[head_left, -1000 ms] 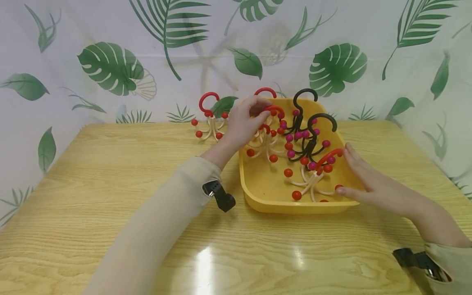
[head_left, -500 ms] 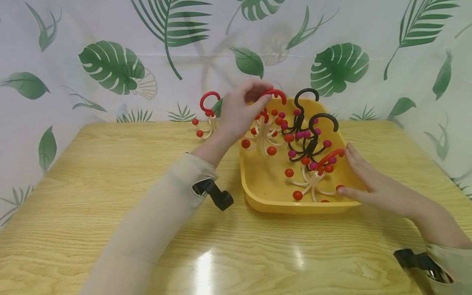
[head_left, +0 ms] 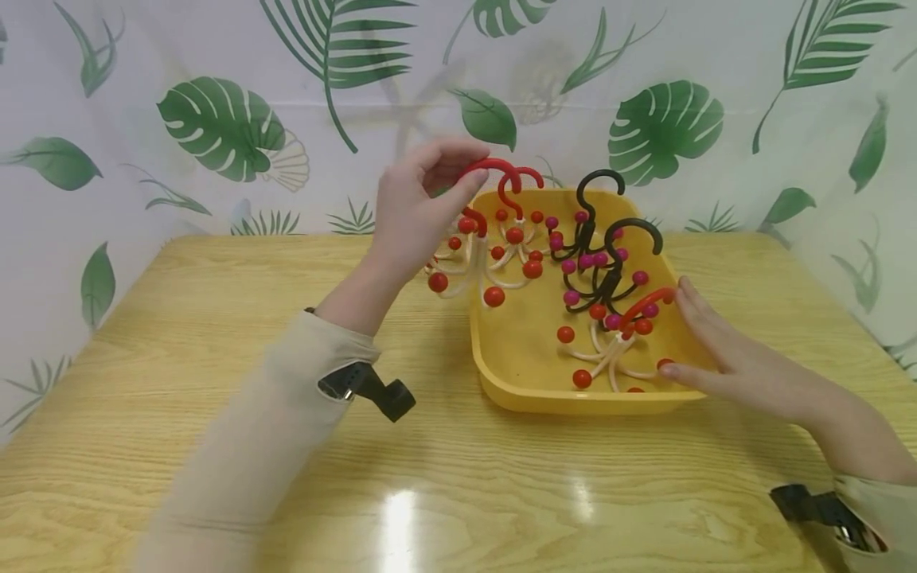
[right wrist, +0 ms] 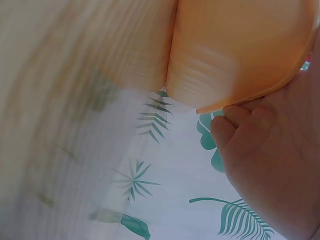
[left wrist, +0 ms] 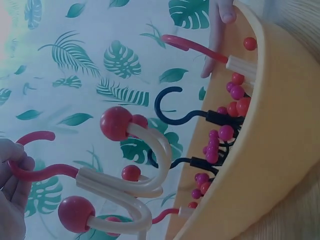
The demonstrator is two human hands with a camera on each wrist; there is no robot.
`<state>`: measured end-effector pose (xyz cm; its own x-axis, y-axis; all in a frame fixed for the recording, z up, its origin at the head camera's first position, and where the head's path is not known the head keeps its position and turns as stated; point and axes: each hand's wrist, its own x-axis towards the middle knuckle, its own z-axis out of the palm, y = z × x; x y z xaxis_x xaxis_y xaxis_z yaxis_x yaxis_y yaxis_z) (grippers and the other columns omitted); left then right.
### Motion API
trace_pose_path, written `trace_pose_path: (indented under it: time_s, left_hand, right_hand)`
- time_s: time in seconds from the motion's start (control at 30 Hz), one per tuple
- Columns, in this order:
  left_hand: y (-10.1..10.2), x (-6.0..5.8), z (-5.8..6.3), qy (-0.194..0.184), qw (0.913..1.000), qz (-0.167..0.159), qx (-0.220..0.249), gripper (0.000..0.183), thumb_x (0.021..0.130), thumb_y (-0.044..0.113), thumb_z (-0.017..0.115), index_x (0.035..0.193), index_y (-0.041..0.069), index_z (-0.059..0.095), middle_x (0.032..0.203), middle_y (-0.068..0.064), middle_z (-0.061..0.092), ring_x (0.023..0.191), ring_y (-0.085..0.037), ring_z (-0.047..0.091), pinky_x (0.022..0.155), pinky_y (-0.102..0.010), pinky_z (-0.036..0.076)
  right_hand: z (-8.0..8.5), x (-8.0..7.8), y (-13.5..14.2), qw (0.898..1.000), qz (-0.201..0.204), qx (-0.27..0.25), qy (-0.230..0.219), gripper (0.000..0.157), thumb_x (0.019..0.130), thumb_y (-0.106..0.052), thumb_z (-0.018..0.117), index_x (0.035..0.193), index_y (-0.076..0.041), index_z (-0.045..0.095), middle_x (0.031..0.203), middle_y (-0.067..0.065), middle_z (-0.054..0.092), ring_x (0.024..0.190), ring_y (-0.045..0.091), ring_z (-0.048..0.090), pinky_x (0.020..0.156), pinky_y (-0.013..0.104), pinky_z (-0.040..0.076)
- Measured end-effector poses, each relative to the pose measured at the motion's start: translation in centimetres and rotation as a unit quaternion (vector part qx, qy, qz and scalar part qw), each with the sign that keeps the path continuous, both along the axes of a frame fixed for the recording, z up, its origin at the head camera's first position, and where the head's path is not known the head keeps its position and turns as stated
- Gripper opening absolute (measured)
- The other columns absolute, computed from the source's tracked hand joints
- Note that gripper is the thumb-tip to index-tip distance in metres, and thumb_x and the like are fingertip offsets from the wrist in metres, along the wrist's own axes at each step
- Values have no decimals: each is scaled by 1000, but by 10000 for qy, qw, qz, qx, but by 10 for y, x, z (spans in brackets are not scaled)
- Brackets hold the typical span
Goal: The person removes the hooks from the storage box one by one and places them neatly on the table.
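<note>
In the head view my left hand [head_left: 415,208] pinches the red hook of a multi-arm hanger [head_left: 478,255]. This hanger has cream arms with red ball tips and hangs over the basin's left rim. The left wrist view shows the hanger [left wrist: 112,185] tilted, its hook between thumb and fingers. My right hand [head_left: 745,366] rests against the right side of the yellow basin [head_left: 573,402], fingers extended along the rim and thumb at the inner edge. Two black hangers [head_left: 609,278] with magenta balls stand inside. A red-hooked hanger [head_left: 622,338] lies near the right hand, and another [head_left: 519,208] stands at the back left.
A wooden table [head_left: 215,358] extends left and in front of the basin. Behind it is a leaf-patterned backdrop [head_left: 401,119]. Parts of another hanger show behind my left hand, mostly hidden.
My left hand has lifted the red-hooked hanger and carried it left, from inside the basin to above its left rim. The right hand stays at the basin's right side.
</note>
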<state>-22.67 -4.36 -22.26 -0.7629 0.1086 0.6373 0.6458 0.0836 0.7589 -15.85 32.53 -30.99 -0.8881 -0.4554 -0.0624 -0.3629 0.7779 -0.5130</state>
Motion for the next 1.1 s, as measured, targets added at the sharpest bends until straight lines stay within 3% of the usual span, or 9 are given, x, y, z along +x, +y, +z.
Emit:
trace_pose_path:
  time_s: [0.23,0.6,0.9,1.1]
  left_hand:
    - [-31,4,-2,-25,9993,382,57,23,86,4,70,108,-1,67,102,-9,68,89,-17,64,85,-29,51]
    - [-79,1,-8,-367,9919,1188,-267,25,87,10,70,111,2,67,104,-7,67,92,-15,63,87,-26,50]
    - [-106,-12,-16,-662,9787,1843,-612,26,89,14,69,113,4,66,107,-5,66,95,-15,61,89,-23,48]
    - [-121,-25,-26,-931,9727,2108,-283,24,88,12,69,111,4,67,106,-7,64,93,-16,59,87,-22,48]
  right_hand:
    - [0,0,0,10000,-13,1,3,93,94,-28,61,152,-18,-10,155,-4,-22,143,29,-13,111,59,3]
    - [1,1,-1,10000,4,-13,-67,92,95,-30,59,151,-21,-13,154,-5,-24,142,29,-15,108,63,3]
    - [1,1,-1,9999,18,-50,-93,91,95,-32,59,151,-21,-12,155,-6,-23,142,26,-16,109,62,3]
    - [2,1,-1,10000,12,-69,-70,91,95,-30,59,151,-21,-12,155,-6,-23,142,26,-16,109,62,2]
